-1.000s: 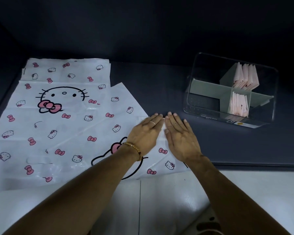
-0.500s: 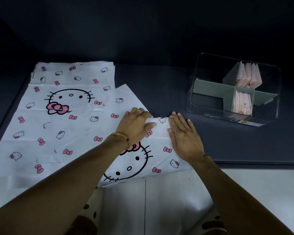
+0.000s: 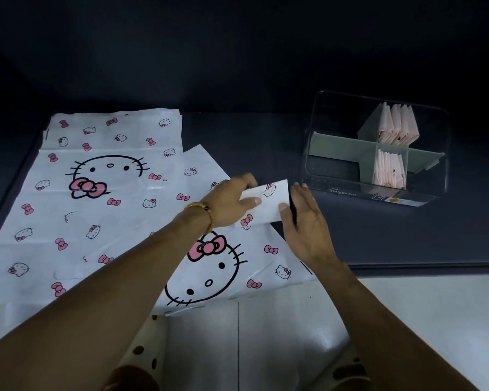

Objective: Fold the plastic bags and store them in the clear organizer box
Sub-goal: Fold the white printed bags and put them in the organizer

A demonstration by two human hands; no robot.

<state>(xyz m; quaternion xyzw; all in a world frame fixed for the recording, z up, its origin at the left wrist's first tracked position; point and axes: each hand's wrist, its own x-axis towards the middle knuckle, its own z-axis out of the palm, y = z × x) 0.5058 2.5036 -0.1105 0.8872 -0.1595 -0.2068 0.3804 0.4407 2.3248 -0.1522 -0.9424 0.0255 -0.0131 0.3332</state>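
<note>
Head view: left hand has lifted a folded bag off the flat bags, fingers pinching it; right hand, fingers straight, steadies its edge. Storing comes next, in the organizer box far right.

A single head-worn wide-angle camera is looking forward and down — close over the person's forearms, which are entering from the bottom edge. It is facing a dark grey table top with a dark wall behind, the white tiled floor showing nearest. No second view is sharing the scene — only this one is covering it.
</note>
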